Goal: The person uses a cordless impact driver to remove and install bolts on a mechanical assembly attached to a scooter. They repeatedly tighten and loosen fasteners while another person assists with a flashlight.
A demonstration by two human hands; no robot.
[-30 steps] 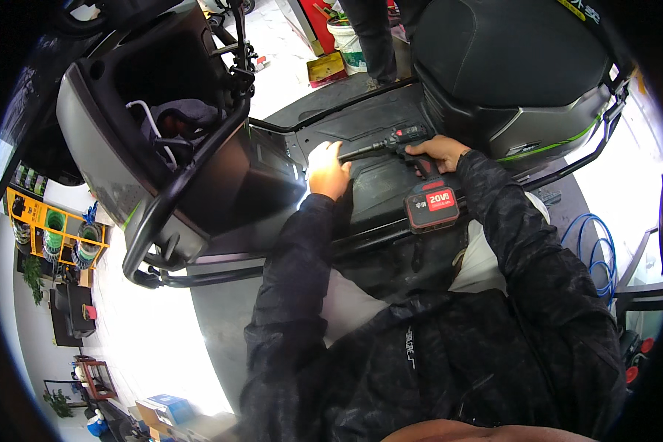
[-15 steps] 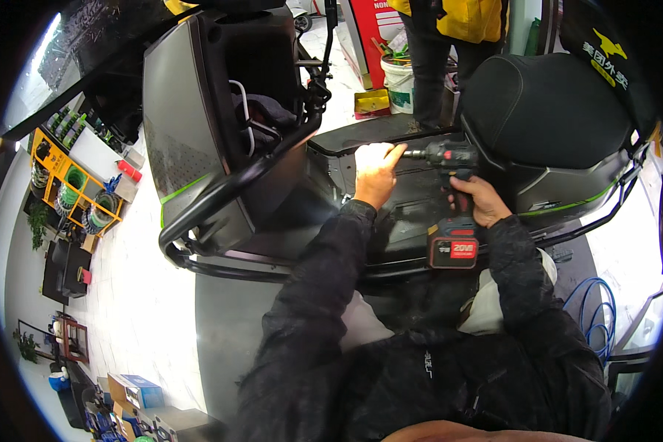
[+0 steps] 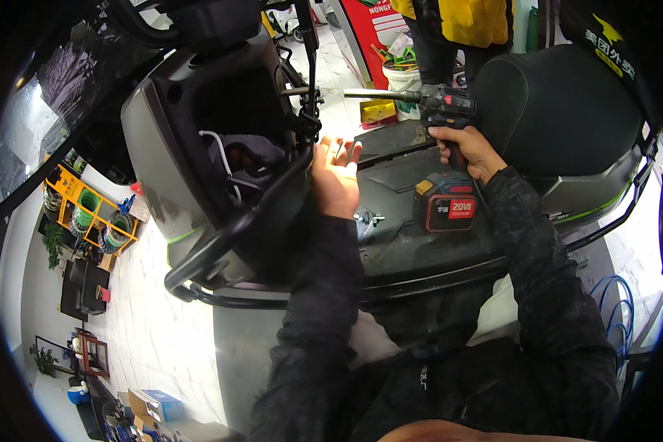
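Observation:
My right hand point(image 3: 470, 152) grips the handle of a black and red cordless impact wrench point(image 3: 449, 103). A long pale socket point(image 3: 379, 94) on its nose points left, and its battery pack point(image 3: 442, 212) hangs below, over the footboard point(image 3: 409, 180) of a grey and black electric scooter. My left hand point(image 3: 337, 184) is open, palm turned up and fingers apart, with nothing visible in it. It is beside the scooter's black tubular guard bar point(image 3: 232, 228); I cannot tell whether they touch. Small metal bolts point(image 3: 374, 219) lie on the footboard near my left wrist.
The black seat point(image 3: 560, 110) rises at the right, and the front storage compartment point(image 3: 236, 110) opens at the left. Beyond the footboard stand a person in dark trousers point(image 3: 435, 62), a white bucket point(image 3: 401, 79) and a yellow and red box point(image 3: 378, 113). A blue hose point(image 3: 615, 313) coils at the right.
The impact wrench has risen and its nose has come away from my left hand, showing the long socket. My left hand has moved left to the guard bar and opened.

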